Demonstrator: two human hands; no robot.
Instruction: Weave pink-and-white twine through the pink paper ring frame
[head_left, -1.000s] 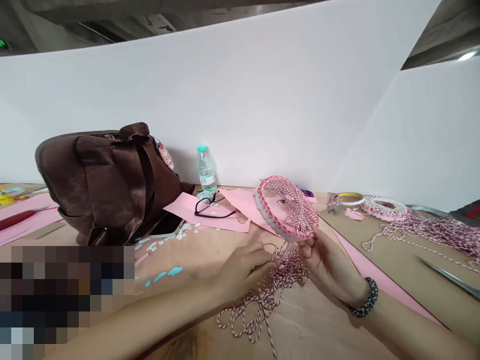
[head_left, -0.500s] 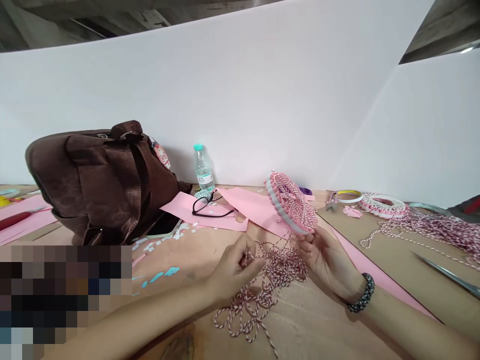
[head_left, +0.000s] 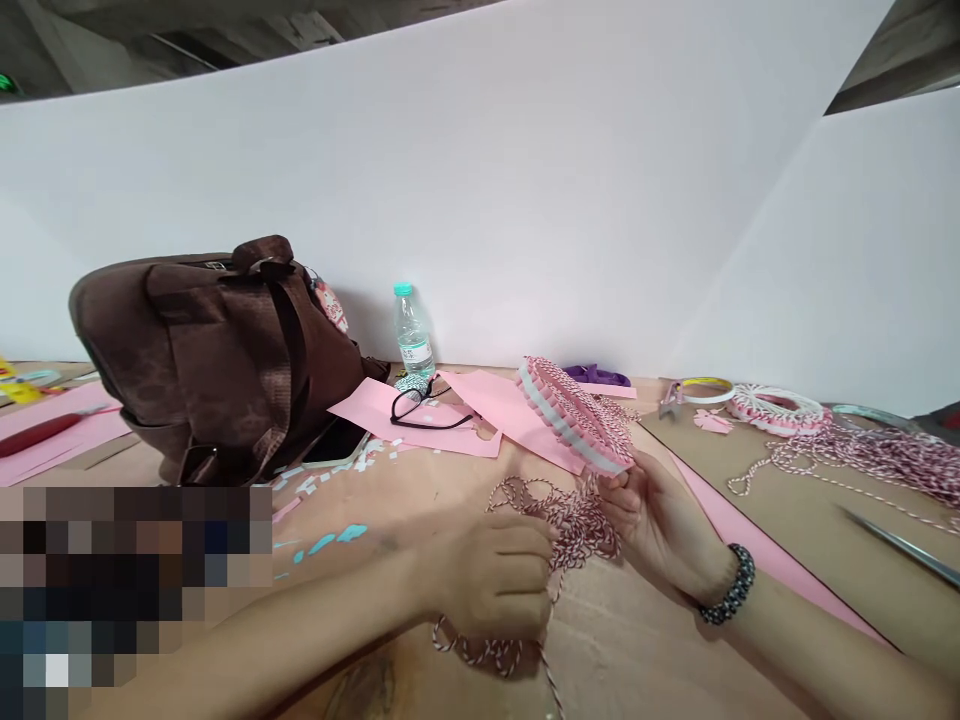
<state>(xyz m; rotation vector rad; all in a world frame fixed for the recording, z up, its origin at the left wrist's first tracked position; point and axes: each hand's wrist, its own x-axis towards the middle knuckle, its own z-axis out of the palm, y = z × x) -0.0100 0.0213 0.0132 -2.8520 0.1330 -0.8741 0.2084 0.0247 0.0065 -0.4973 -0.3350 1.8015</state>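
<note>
My right hand (head_left: 637, 505) holds up a round pink ring with a white band (head_left: 571, 415), its fingers closed on the lower edge. Red-and-white string is wound across the ring, which is tilted. Below it a loose tangle of red-and-white string (head_left: 581, 520) lies on the table. Over the near side of that tangle is my left hand (head_left: 499, 575), back upward and fingers curled down around the string. Its fingertips are hidden; strands come out above and below the hand.
A brown bag (head_left: 217, 370) stands at the left, beside a water bottle (head_left: 412, 330). Black glasses (head_left: 431, 410) lie on pink paper (head_left: 360, 403). To the right are another wound ring (head_left: 780, 410), more string (head_left: 892, 460), a tape roll (head_left: 705, 390) and a pointed metal tool (head_left: 900, 545).
My left hand has turned palm-down and moved slightly toward me and to the right over the string. The ring in my right hand has tipped flatter and slightly lower.
</note>
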